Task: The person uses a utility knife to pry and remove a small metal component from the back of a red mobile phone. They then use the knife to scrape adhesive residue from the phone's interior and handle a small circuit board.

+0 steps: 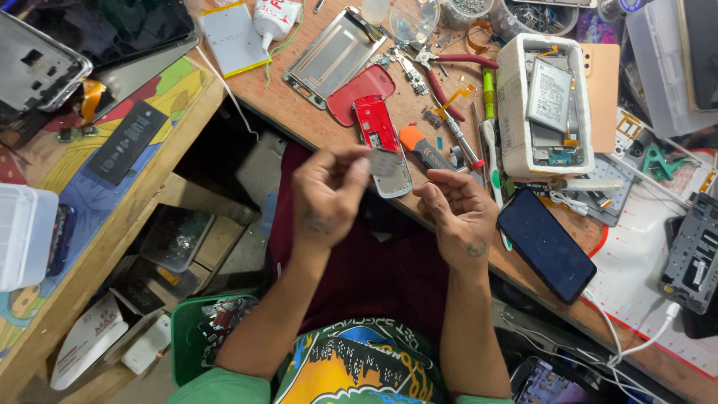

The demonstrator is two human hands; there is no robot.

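Left hand (327, 196) curled up, pinching a small grey keypad piece (384, 161) at fingertips. Right hand (456, 209) loosely half-closed, holding nothing, at 3 o'clock. Red phone frame (376, 123) on bench at 12.

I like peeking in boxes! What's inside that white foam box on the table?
Inside the white foam box lies an opened phone body with a grey battery on top. The battery covers the parts underneath, so they cannot be seen.
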